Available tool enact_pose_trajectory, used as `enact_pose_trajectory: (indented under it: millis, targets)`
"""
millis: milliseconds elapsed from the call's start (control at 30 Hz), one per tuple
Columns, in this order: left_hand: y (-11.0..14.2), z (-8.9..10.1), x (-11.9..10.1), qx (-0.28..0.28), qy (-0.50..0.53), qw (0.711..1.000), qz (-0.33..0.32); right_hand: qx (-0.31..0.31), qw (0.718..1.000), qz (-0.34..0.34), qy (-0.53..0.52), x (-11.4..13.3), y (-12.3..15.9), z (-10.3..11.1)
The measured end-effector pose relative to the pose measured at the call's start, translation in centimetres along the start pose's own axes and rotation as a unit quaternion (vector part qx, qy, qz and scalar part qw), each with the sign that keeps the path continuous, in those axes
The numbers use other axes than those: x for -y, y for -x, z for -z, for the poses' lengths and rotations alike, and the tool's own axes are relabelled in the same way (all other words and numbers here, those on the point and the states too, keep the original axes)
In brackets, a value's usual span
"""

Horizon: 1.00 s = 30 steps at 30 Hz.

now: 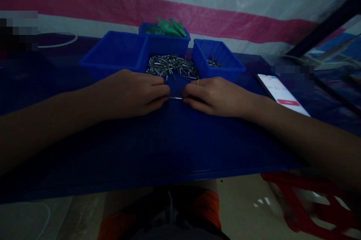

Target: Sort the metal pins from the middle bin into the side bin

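Note:
My left hand point(152, 91) and my right hand point(207, 95) face each other above the blue table point(172, 146), fingers closed in a pinch. Between their fingertips runs a thin, shiny metal pin point(175, 98), lying level, with one end in each hand. The fingers hide both of its ends, so its exact kind is unclear. Just beyond the hands lies a loose pile of similar small metal pins point(170, 65). A ring shows on a finger of my right hand.
Around the pile stand a blue bin point(113, 50) at left, a bin of green pieces point(169, 44) behind, and a bin with some metal pieces point(218, 56) at right. A lit phone point(279, 89) lies by my right forearm. A red stool point(296, 191) stands below the table.

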<state>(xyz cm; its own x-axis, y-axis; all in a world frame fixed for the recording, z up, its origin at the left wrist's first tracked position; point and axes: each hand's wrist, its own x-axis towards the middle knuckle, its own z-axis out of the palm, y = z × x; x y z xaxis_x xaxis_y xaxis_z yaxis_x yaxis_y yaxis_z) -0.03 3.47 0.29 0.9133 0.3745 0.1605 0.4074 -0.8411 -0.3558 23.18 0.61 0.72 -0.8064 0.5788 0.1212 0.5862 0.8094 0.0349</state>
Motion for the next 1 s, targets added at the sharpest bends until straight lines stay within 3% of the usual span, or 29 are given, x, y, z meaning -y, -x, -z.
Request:
enact_pose_trajectory:
  millis: [1000]
  targets:
    - [0.03,0.0,0.01,-0.001,0.006,1.0,0.0,0.003,1.0,-0.001,0.001,0.02,-0.01,0.04]
